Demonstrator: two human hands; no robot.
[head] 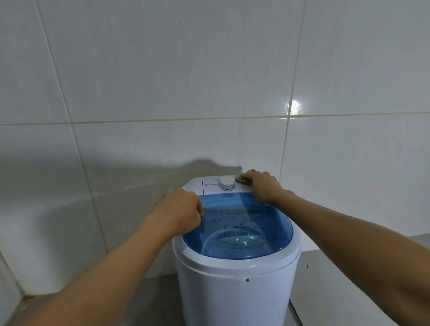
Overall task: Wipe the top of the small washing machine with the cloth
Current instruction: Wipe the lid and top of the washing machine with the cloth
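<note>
Washing machine [238, 286]: a small white cylindrical unit standing upright on a grey floor [339, 268], set close against a wall of large white tiles [154, 66]. A bright light reflection [295, 106] shows on one tile above and to the right of the unit. Shadows of the arms fall across the wall to the left.

Top surface: a translucent blue lid [237, 226] covers most of the top and carries scattered dark specks. Behind the lid, a white control panel [210, 185] holds one round white dial [227, 182].

Cloth [242, 180]: only a small tan edge is visible, lying on the rear right corner of the control panel, just to the right of the dial. The remainder is hidden under the hand.

Right hand [264, 187]: palm down, fingers together and laid flat over the cloth, pressing it against the panel. The fingertips point left toward the dial without touching it. The heel of the hand sits over the rear right edge of the blue lid.

Left hand [180, 213]: fingers curled inward into a loose fist at the left rim of the unit, where lid and white housing meet. Whether it pinches the lid edge or merely rests there cannot be determined.
</note>
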